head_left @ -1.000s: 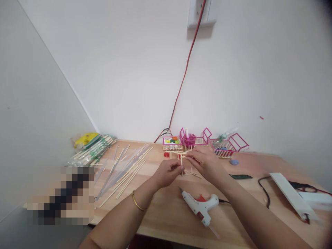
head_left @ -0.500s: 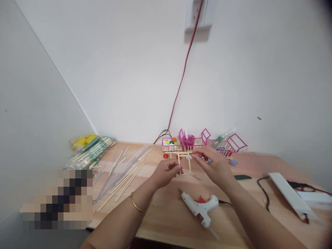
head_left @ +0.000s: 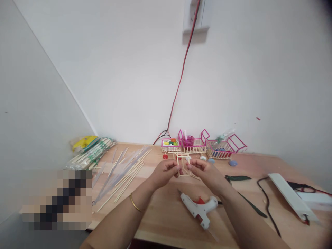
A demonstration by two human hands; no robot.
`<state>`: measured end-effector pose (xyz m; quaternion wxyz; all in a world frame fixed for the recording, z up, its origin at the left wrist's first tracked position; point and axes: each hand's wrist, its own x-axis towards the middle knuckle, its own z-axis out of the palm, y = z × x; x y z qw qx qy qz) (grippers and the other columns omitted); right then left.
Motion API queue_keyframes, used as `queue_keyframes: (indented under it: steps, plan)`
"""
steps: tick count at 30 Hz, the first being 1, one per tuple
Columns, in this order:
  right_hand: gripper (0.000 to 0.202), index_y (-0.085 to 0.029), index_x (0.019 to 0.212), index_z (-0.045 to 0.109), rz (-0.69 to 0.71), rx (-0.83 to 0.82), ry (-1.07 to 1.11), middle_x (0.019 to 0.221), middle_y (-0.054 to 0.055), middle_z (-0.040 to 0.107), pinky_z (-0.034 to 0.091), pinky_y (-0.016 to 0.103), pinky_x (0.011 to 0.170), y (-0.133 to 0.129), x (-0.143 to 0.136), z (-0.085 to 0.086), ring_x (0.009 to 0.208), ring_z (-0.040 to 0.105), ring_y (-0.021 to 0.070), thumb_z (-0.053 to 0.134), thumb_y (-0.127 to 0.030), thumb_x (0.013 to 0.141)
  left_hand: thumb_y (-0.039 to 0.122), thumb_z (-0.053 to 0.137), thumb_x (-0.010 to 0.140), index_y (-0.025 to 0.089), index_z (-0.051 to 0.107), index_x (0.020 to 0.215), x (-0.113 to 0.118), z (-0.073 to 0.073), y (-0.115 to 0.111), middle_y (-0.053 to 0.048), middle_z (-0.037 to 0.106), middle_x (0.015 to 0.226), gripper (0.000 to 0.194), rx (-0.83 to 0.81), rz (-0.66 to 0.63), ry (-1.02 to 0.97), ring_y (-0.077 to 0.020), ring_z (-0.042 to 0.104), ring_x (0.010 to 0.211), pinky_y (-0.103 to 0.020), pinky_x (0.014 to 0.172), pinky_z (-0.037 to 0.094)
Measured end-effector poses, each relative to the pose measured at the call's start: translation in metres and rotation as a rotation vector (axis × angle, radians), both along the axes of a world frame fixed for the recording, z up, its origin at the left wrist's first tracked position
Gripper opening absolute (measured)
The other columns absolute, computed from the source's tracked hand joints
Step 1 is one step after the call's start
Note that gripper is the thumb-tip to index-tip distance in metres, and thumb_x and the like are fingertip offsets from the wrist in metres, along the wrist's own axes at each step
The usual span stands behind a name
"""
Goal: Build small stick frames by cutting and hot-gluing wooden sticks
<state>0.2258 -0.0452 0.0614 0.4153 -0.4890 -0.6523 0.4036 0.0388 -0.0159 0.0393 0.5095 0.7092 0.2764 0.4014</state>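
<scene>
Between my hands is a small open frame of pale wooden sticks [head_left: 184,175], held above the table. My left hand [head_left: 167,172], with a gold bangle on the wrist, pinches the frame's left upright. Fingers and thumb of my right hand [head_left: 203,172] close on its right upright. Just below the hands a white glue gun [head_left: 197,209] with a red trigger lies on its side, a clear glue stick at its back end. Behind the frame stand little stick carts with magenta edges [head_left: 220,152] and coloured round wheels.
Loose wooden sticks [head_left: 129,174] and clear glue sticks lie to the left, near packaged sticks [head_left: 90,152]. At right are dark green pliers or cutters [head_left: 238,178], a white power strip [head_left: 292,197] and black scissors [head_left: 302,186]. A red-black cable [head_left: 178,83] runs down the wall.
My right hand has come down from the frame's top corner to grip its right upright. The dark green tool at right is now more visible. My left hand keeps its hold.
</scene>
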Motion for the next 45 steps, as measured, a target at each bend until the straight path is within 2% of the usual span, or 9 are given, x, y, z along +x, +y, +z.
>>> queue_keyframes:
  steps: [3, 6, 9, 14, 19, 26, 36, 41, 45]
  plan:
    - [0.028, -0.018, 0.077, 0.058, 0.005, -0.01, 0.037, 0.066, -0.003, 0.05, 0.035, 0.022, 0.054, 0.001, 0.0, -0.005, 0.06, 0.044, 0.01, 0.057, -0.045, 0.078, 0.037, 0.05, 0.084, 0.012, 0.061, 0.073, -0.001, -0.001, 0.001, -0.003, 0.06, 0.069, 0.029, 0.042, 0.03, 0.046, -0.0091, 0.052, 0.062, -0.02, 0.063, 0.041]
    - [0.029, -0.018, 0.087, 0.058, 0.028, -0.033, 0.106, 0.072, -0.001, 0.055, 0.039, 0.022, 0.057, 0.002, 0.0, -0.009, 0.064, 0.048, 0.0111, 0.058, -0.046, 0.077, 0.037, 0.049, 0.084, 0.012, 0.063, 0.075, -0.002, -0.001, 0.001, -0.003, 0.06, 0.07, 0.03, 0.07, 0.053, 0.079, -0.0098, 0.052, 0.064, -0.021, 0.065, 0.041]
    - [0.03, -0.018, 0.087, 0.059, 0.018, -0.008, 0.097, 0.077, 0.001, 0.059, 0.042, 0.024, 0.06, 0.002, 0.0, -0.01, 0.068, 0.052, 0.013, 0.057, -0.047, 0.077, 0.039, 0.05, 0.083, 0.013, 0.064, 0.076, -0.003, 0.001, 0.001, -0.003, 0.061, 0.071, 0.031, 0.066, 0.054, 0.092, -0.0105, 0.054, 0.066, -0.021, 0.066, 0.042]
    - [0.026, -0.019, 0.086, 0.06, -0.013, 0.083, 0.076, 0.081, 0.003, 0.062, 0.043, 0.025, 0.061, 0.002, -0.001, -0.011, 0.072, 0.056, 0.0149, 0.057, -0.043, 0.078, 0.041, 0.058, 0.077, 0.011, 0.065, 0.08, -0.001, 0.003, 0.002, -0.005, 0.063, 0.078, 0.031, -0.135, 0.062, -0.057, -0.0114, 0.055, 0.067, -0.025, 0.068, 0.045]
    - [0.022, -0.019, 0.084, 0.06, -0.032, 0.172, -0.019, 0.074, 0.001, 0.059, 0.042, 0.025, 0.06, 0.005, -0.004, -0.02, 0.067, 0.054, 0.0144, 0.054, -0.04, 0.081, 0.039, 0.069, 0.066, 0.011, 0.06, 0.074, 0.004, -0.001, 0.005, -0.002, 0.059, 0.07, 0.031, -0.293, 0.209, -0.252, -0.0097, 0.052, 0.065, -0.023, 0.064, 0.043]
    - [0.02, -0.02, 0.084, 0.06, -0.043, 0.2, -0.091, 0.072, 0.001, 0.058, 0.041, 0.024, 0.059, 0.002, -0.01, -0.022, 0.065, 0.051, 0.0138, 0.053, -0.038, 0.082, 0.039, 0.07, 0.066, 0.012, 0.055, 0.069, 0.003, -0.007, 0.008, 0.002, 0.051, 0.061, 0.031, -0.204, 0.285, -0.204, -0.0071, 0.045, 0.057, -0.02, 0.057, 0.037]
    - [0.023, -0.019, 0.081, 0.061, -0.05, 0.205, -0.097, 0.066, 0.0, 0.054, 0.04, 0.024, 0.055, 0.001, -0.01, -0.023, 0.061, 0.048, 0.0128, 0.053, -0.041, 0.081, 0.043, 0.067, 0.067, 0.012, 0.055, 0.068, 0.002, -0.008, 0.008, 0.002, 0.05, 0.059, 0.033, -0.146, 0.325, -0.13, -0.0073, 0.044, 0.055, -0.02, 0.056, 0.035]
    - [0.023, -0.019, 0.08, 0.06, -0.015, 0.155, -0.01, 0.066, -0.001, 0.052, 0.04, 0.024, 0.056, 0.004, -0.009, -0.027, 0.061, 0.048, 0.0124, 0.055, -0.042, 0.08, 0.041, 0.068, 0.066, 0.012, 0.056, 0.067, 0.002, -0.008, 0.008, 0.003, 0.052, 0.059, 0.032, -0.169, 0.331, -0.156, -0.0075, 0.045, 0.056, -0.02, 0.057, 0.036]
    - [0.025, -0.019, 0.085, 0.06, -0.033, 0.089, 0.111, 0.07, 0.0, 0.055, 0.043, 0.025, 0.059, 0.005, -0.008, -0.03, 0.062, 0.05, 0.0125, 0.057, -0.043, 0.079, 0.034, 0.076, 0.059, 0.013, 0.059, 0.079, 0.002, -0.006, 0.008, 0.001, 0.057, 0.07, 0.033, -0.239, 0.294, -0.25, -0.0087, 0.05, 0.064, -0.021, 0.062, 0.04]
